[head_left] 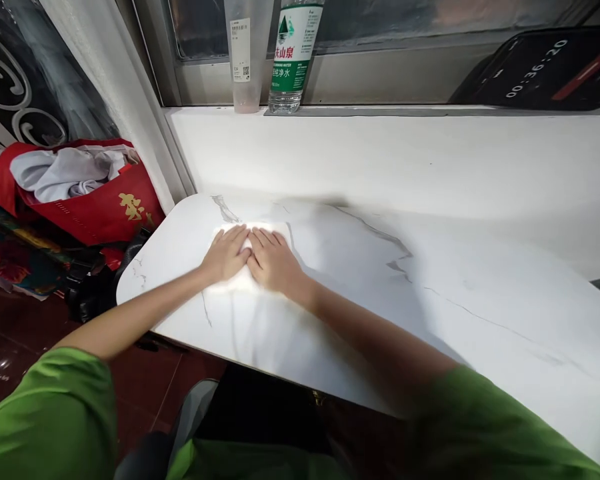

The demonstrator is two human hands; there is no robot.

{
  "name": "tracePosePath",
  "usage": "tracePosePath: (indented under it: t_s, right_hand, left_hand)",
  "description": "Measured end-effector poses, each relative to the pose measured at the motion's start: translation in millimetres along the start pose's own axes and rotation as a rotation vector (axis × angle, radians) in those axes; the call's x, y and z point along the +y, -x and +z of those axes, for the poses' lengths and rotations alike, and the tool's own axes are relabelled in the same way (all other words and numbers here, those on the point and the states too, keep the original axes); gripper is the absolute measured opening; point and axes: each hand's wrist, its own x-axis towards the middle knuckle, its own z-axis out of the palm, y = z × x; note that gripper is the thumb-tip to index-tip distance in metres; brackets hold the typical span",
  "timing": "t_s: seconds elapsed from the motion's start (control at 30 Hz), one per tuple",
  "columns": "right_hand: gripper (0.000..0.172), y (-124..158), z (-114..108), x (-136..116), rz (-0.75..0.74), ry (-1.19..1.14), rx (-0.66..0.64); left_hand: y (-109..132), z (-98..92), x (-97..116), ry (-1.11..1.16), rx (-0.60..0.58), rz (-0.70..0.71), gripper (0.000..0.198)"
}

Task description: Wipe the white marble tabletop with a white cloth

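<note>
A white square (237,280), a cloth or paper by its look, lies flat toward the left end of the white marbled table (350,320). My left hand (226,255) rests flat on its left part with the fingers stretched out. Beside it, my right hand (274,259) presses flat on the right part, fingers also extended. The thumbs and index fingertips of both hands meet or nearly meet over the middle. Much of the white square is hidden under my palms, and its bright surface blurs into the tabletop.
On the window sill stand a frosted plastic cup (250,60) and a labelled water bottle (295,57). A dark phone (545,70) showing a timer leans at the right. Left of the table, a red bag (100,213) holds pale fabric (70,170). A white curtain (115,80) hangs above.
</note>
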Motion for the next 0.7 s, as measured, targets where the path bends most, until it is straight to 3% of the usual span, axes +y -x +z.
tracePosePath:
  t_s: [0.2, 0.33, 0.5, 0.6, 0.7]
  right_hand:
    - [0.054, -86.9, 24.5, 40.3, 0.097, 0.001, -0.007]
    - [0.055, -105.0, 32.6, 51.5, 0.147, -0.011, -0.020]
    - [0.056, -92.0, 32.0, 46.9, 0.137, -0.010, 0.004]
    - [0.057, -73.4, 27.4, 32.4, 0.113, -0.011, 0.004]
    - [0.057, -50.2, 18.3, 1.8, 0.076, -0.013, 0.004]
  left_hand:
    - [-95.5, -3.7, -36.0, -0.029, 0.054, 0.010, 0.055]
    - [-123.2, -1.5, -50.6, -0.035, 0.067, 0.086, 0.055]
    - [-110.6, 0.2, -49.1, -0.034, 0.067, 0.109, 0.054]
    - [-83.3, -1.1, -41.9, -0.044, 0.040, 0.092, 0.055]
    - [-41.7, -4.5, -39.9, -0.061, 0.029, 0.067, 0.056]
